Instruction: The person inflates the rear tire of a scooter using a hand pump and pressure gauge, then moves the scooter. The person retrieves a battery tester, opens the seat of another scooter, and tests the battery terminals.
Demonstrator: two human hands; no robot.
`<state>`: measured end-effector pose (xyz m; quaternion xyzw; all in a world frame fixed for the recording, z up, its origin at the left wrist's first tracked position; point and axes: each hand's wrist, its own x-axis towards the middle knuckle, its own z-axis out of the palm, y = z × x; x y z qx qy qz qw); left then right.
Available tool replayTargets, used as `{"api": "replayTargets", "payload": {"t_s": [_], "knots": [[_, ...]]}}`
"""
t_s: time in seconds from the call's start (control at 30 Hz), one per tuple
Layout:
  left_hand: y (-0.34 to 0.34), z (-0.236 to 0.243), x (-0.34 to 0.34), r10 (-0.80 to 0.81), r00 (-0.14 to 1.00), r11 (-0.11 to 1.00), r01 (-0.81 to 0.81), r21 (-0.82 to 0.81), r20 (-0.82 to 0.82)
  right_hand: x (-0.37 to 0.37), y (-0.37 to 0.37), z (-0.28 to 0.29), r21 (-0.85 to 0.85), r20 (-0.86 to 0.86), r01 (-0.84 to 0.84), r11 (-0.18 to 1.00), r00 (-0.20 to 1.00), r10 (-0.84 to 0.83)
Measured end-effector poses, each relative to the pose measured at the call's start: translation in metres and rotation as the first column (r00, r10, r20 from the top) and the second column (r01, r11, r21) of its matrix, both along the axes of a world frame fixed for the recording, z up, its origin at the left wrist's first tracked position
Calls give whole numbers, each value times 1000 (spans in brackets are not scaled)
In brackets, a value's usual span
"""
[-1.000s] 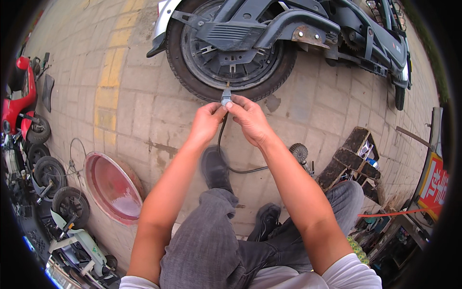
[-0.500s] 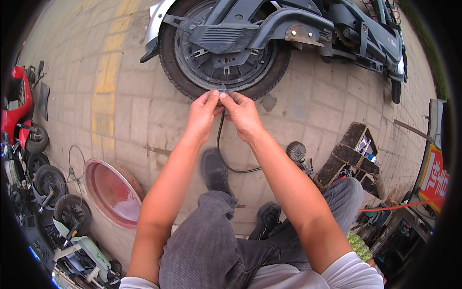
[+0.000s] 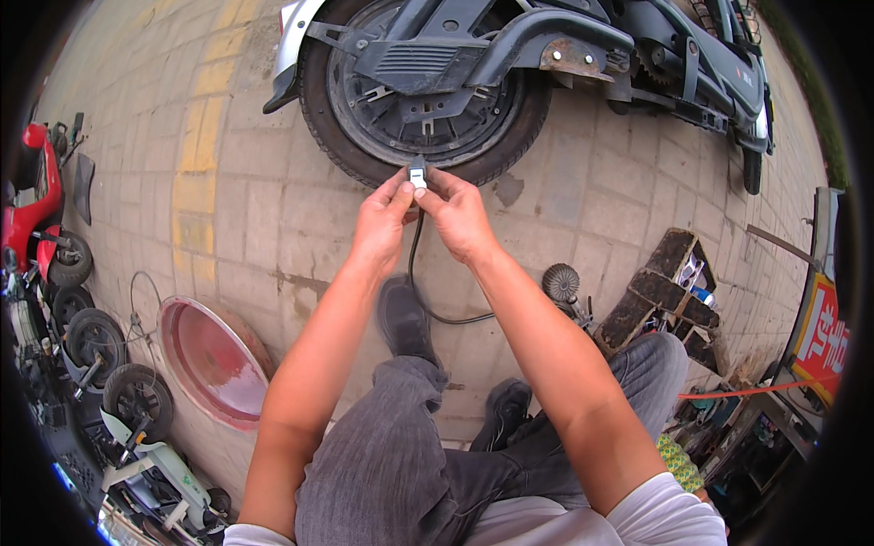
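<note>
My left hand (image 3: 386, 211) and my right hand (image 3: 453, 217) meet at the lower edge of a scooter's wheel (image 3: 341, 146). Between them they pinch a small air hose chuck (image 3: 418, 177), pale on its upper face with a dark tip toward the tyre. Both thumbs press at its near end, and the fingers behind are partly hidden. Whether the tip sits on a valve cannot be made out. A thin black hose (image 3: 414, 273) hangs below the hands and curves right, passing behind my right forearm.
An open, grimy wooden toolbox (image 3: 660, 296) stands to the right, beside a round ribbed metal piece (image 3: 560, 283). At left lies a red basin (image 3: 214, 364), near several parked scooters and wheels (image 3: 137, 400). An orange cord (image 3: 756, 390) stretches across the right side.
My thumbs have slid down toward me on the chuck, uncovering its pale face. Both hands otherwise stay by the tyre, and the view has shifted slightly.
</note>
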<state>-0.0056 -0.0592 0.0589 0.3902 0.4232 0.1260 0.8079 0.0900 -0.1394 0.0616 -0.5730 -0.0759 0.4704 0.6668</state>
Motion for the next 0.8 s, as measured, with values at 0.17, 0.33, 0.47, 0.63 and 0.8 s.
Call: {"api": "replayTargets", "payload": {"t_s": [0.17, 0.33, 0.47, 0.63, 0.8], "knots": [[-11, -19, -12, 285, 953, 936, -299, -186, -99, 11, -5, -5, -84, 71, -23, 996, 997, 29], [-10, -39, -2, 302, 952, 854, -250, -457, 43, 25, -10, 2, -133, -67, -39, 990, 997, 30], [-2, -46, 19, 418, 888, 824, -282, -491, 193, 24, 3, 13, -298, 357, -140, 944, 901, 246], [12, -39, 9, 350, 930, 909, -309, -281, 110, 13, 25, 21, -535, 749, -24, 845, 448, 488], [19, -31, 5, 327, 944, 915, -327, -238, -42, 4, 37, 22, -587, 760, -45, 808, 312, 570]]}}
